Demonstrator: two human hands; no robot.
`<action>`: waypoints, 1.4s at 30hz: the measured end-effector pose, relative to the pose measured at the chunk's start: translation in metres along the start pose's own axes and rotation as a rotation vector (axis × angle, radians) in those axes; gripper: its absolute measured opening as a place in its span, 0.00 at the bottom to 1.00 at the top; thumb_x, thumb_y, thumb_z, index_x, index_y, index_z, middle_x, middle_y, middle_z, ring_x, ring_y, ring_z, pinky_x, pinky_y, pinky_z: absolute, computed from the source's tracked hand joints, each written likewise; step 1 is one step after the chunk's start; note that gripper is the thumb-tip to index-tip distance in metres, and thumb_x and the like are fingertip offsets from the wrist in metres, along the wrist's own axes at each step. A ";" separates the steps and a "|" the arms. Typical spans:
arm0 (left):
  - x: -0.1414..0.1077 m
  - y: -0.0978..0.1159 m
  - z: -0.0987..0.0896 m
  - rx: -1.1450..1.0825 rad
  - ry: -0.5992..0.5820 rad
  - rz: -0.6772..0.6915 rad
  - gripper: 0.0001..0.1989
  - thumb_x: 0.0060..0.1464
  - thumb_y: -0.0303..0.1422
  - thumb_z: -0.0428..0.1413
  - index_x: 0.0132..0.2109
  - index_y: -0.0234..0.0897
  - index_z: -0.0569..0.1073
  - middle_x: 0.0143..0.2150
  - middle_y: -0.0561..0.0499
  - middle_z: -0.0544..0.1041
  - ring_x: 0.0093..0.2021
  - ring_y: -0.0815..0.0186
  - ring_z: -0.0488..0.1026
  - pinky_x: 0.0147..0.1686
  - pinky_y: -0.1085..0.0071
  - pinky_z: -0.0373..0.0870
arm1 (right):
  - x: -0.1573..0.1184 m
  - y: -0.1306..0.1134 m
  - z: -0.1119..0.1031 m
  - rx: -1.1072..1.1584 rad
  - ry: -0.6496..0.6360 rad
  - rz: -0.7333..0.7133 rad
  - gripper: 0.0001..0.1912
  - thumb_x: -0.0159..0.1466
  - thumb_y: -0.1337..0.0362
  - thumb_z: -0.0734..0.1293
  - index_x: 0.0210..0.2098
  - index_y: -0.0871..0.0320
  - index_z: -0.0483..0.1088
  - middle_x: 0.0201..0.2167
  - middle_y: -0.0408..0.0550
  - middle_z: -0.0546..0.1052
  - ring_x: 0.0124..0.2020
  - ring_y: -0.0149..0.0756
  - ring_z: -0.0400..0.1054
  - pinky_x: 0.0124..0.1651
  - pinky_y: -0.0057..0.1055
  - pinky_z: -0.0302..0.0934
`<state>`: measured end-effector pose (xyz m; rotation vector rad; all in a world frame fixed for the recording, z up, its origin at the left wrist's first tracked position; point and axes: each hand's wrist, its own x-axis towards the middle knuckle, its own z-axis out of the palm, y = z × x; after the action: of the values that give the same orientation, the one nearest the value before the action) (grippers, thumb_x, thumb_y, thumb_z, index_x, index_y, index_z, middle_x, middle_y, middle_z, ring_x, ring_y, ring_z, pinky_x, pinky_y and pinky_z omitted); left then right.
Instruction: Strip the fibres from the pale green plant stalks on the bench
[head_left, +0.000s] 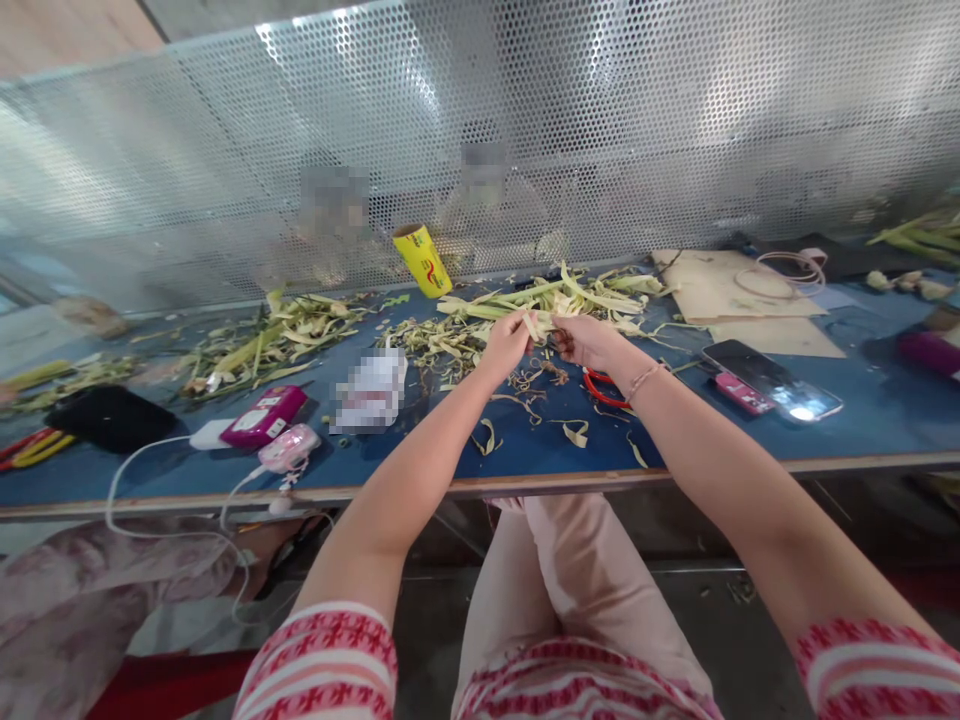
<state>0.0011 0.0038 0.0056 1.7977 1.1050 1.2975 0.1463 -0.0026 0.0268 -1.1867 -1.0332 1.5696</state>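
Note:
My left hand (510, 342) is closed in a pinch on a pale, husk-like plant strip (537, 325). At the other end of this strip, the fingers of my right hand (586, 342) are closed on it too. Both hands are a little above the blue tabletop, over a pile of pale green and yellowish plant strips (559, 296). Under my right wrist, the red handles of a tool (604, 390), perhaps scissors, show in part. Curled scraps (576, 433) lie nearer the table's front edge.
Behind the table (525, 455) stands a perforated metal screen (450, 120). A yellow tube (424, 262) leans near it. Left are a second plant heap (281, 345), a purple box (264, 416) and a white cable (135, 470). Right are a phone (772, 380) and brown cardboard (731, 290). Another person's leg (112, 590) shows lower left.

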 end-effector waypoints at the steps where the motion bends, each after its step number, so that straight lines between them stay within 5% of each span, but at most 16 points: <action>1: 0.000 0.001 0.000 0.007 -0.001 0.004 0.19 0.60 0.39 0.49 0.23 0.36 0.64 0.15 0.56 0.64 0.18 0.73 0.63 0.24 0.75 0.61 | 0.001 0.001 0.000 0.024 -0.012 0.015 0.14 0.68 0.65 0.60 0.25 0.58 0.61 0.14 0.38 0.63 0.14 0.22 0.54 0.19 0.22 0.52; 12: -0.006 0.007 0.003 -0.003 -0.077 0.034 0.18 0.59 0.39 0.50 0.23 0.35 0.66 0.15 0.56 0.64 0.17 0.73 0.61 0.24 0.75 0.58 | 0.015 0.008 -0.004 0.092 -0.108 0.115 0.12 0.67 0.67 0.61 0.26 0.58 0.62 0.13 0.38 0.63 0.14 0.23 0.54 0.18 0.20 0.51; 16: -0.004 0.009 0.002 -0.035 0.008 -0.045 0.20 0.59 0.35 0.50 0.20 0.35 0.63 0.14 0.56 0.63 0.16 0.74 0.61 0.23 0.76 0.59 | 0.016 0.007 -0.004 -0.014 0.050 -0.054 0.12 0.66 0.66 0.61 0.25 0.57 0.62 0.13 0.38 0.64 0.14 0.23 0.54 0.19 0.23 0.52; 22: -0.003 0.013 0.002 -0.067 0.069 -0.137 0.20 0.58 0.34 0.52 0.18 0.35 0.63 0.15 0.56 0.63 0.15 0.76 0.60 0.20 0.76 0.59 | 0.023 0.008 -0.014 -0.551 0.209 -0.433 0.20 0.65 0.59 0.62 0.18 0.57 0.62 0.12 0.41 0.63 0.16 0.27 0.56 0.23 0.28 0.50; 26: -0.002 0.010 0.004 -0.143 0.083 -0.213 0.19 0.56 0.34 0.53 0.18 0.35 0.64 0.14 0.56 0.63 0.15 0.75 0.59 0.19 0.76 0.59 | 0.027 0.008 -0.015 -0.444 0.147 -0.540 0.12 0.62 0.65 0.63 0.23 0.58 0.70 0.20 0.42 0.69 0.22 0.27 0.58 0.27 0.27 0.53; 31: 0.004 0.000 0.005 -0.375 0.077 -0.333 0.14 0.54 0.32 0.53 0.21 0.35 0.65 0.12 0.56 0.63 0.12 0.75 0.58 0.15 0.76 0.56 | 0.017 -0.001 -0.014 -0.109 -0.061 -0.402 0.10 0.54 0.78 0.61 0.25 0.60 0.70 0.25 0.43 0.73 0.22 0.24 0.60 0.26 0.23 0.54; 35: 0.005 -0.003 0.005 -0.495 0.021 -0.377 0.12 0.52 0.31 0.53 0.22 0.36 0.65 0.11 0.57 0.62 0.11 0.75 0.56 0.14 0.76 0.53 | 0.008 -0.010 -0.021 -0.083 -0.209 -0.329 0.11 0.52 0.81 0.63 0.27 0.61 0.71 0.25 0.44 0.75 0.23 0.24 0.63 0.28 0.22 0.59; 42: 0.002 0.003 0.005 -0.424 -0.069 -0.394 0.12 0.51 0.33 0.55 0.22 0.35 0.66 0.12 0.55 0.63 0.13 0.74 0.59 0.15 0.76 0.57 | 0.003 -0.015 -0.027 -0.188 -0.151 -0.377 0.05 0.57 0.75 0.68 0.28 0.61 0.73 0.27 0.47 0.77 0.24 0.24 0.65 0.29 0.23 0.64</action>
<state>0.0070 0.0043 0.0072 1.2312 0.9939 1.1185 0.1747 0.0073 0.0351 -0.9357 -1.4377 1.2988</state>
